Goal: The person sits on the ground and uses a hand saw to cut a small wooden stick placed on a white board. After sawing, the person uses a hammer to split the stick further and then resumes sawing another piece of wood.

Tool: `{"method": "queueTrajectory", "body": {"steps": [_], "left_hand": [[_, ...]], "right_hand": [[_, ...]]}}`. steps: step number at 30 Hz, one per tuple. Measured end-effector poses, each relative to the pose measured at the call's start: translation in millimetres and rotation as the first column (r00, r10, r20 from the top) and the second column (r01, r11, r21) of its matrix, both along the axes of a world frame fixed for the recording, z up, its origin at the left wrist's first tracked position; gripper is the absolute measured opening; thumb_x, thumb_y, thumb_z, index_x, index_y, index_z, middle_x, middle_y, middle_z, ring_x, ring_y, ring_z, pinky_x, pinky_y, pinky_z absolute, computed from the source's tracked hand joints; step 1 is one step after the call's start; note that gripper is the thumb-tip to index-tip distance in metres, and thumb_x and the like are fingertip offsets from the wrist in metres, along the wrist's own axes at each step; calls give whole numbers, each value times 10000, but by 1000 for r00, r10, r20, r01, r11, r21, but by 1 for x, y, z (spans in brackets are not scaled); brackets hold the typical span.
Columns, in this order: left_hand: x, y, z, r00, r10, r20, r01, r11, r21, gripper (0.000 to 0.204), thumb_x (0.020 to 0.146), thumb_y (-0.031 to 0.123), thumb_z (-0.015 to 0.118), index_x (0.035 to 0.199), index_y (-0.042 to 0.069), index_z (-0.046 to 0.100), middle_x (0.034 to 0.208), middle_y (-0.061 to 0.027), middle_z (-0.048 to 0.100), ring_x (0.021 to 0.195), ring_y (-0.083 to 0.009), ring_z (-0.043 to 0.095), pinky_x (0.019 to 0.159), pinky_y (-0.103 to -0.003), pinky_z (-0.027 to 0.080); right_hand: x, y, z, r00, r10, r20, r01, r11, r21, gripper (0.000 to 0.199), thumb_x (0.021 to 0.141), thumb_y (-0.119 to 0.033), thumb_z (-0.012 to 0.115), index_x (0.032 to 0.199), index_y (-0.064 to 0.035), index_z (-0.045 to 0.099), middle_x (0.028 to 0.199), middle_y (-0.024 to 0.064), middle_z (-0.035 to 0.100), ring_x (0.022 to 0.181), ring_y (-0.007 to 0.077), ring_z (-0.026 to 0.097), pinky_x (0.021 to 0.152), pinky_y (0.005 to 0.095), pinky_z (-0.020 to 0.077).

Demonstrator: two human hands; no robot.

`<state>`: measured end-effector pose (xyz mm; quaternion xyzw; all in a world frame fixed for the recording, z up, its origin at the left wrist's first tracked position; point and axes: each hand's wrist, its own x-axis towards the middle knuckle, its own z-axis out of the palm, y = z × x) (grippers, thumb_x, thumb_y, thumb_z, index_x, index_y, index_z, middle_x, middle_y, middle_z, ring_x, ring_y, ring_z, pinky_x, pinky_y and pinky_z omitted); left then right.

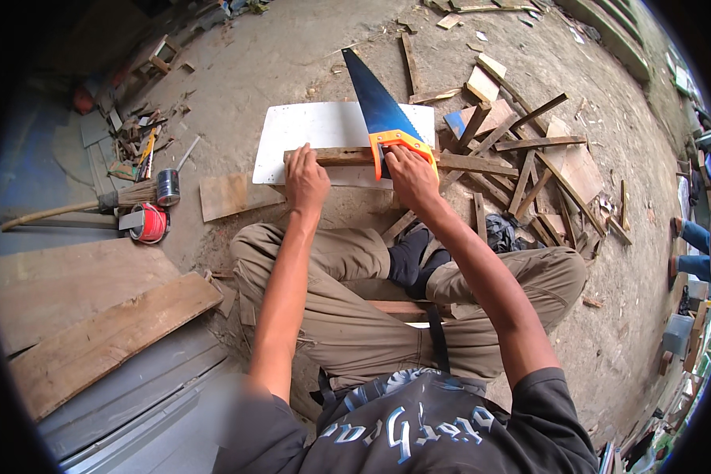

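Observation:
A hand saw (pixel 385 103) with a blue blade and an orange handle points away from me, its tip up and to the left. My right hand (pixel 411 172) is closed around the saw's handle. Under the handle a narrow wooden strip (pixel 344 156) runs left to right across a white board (pixel 292 126). My left hand (pixel 306 178) grips the strip near its left end, fingers curled over the far edge. Whether the saw's teeth touch the wood cannot be made out.
Wood offcuts (pixel 529 158) lie heaped at the right. Left are a broom (pixel 126 195), a tin can (pixel 167 187), a red reel (pixel 150 223) and a long plank (pixel 118 340). My crossed legs (pixel 347 308) are close below the board. Another person's legs (pixel 694 253) show far right.

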<state>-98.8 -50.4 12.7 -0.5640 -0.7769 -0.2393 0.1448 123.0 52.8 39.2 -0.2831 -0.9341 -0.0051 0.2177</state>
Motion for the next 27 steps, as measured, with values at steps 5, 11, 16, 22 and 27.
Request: {"method": "queueTrajectory", "body": {"steps": [5,11,16,22,27], "left_hand": [[48,15,1,978,-197,-62,190,976,-102,621,811,188,616,1356,-60,455,1391,-213,492,1335,-324,427,1172,-469,243],[51,39,18,927,-376,2,366,903,-225,482,818,249,634,1218,15,504,1110,-120,548,1125,-273,503,1069,-466,313],[43,47,-3,919,-371,-134,345,920,-185,386,836,280,641,1136,73,514,1038,-77,541,1058,-234,515,985,-432,344],[42,46,-10,925,-372,-73,357,919,-165,479,830,322,690,1200,81,503,1055,-73,565,1096,-233,513,999,-445,323],[46,44,-7,933,-355,-57,340,923,-177,530,818,310,713,1233,88,471,1111,-84,538,1106,-242,497,1005,-443,313]], "right_hand": [[1,-2,1,1000,13,-16,-12,1000,5,103,822,-111,545,892,-45,578,1030,96,613,1052,222,607,897,331,480],[3,-1,-3,999,19,-29,-19,1000,11,129,817,-117,551,912,-34,580,1049,105,615,1060,230,606,904,334,479],[3,-1,-3,999,20,-29,-21,1000,-24,125,830,-101,534,921,-26,574,1073,114,614,1088,240,599,922,343,475],[27,-10,15,964,-36,-264,-7,987,-161,111,828,-56,537,917,7,555,1165,180,625,1069,303,622,903,380,492],[69,-14,32,896,-232,-378,153,962,-226,99,827,-40,572,887,33,543,1156,205,625,1009,354,630,850,423,507]]}}
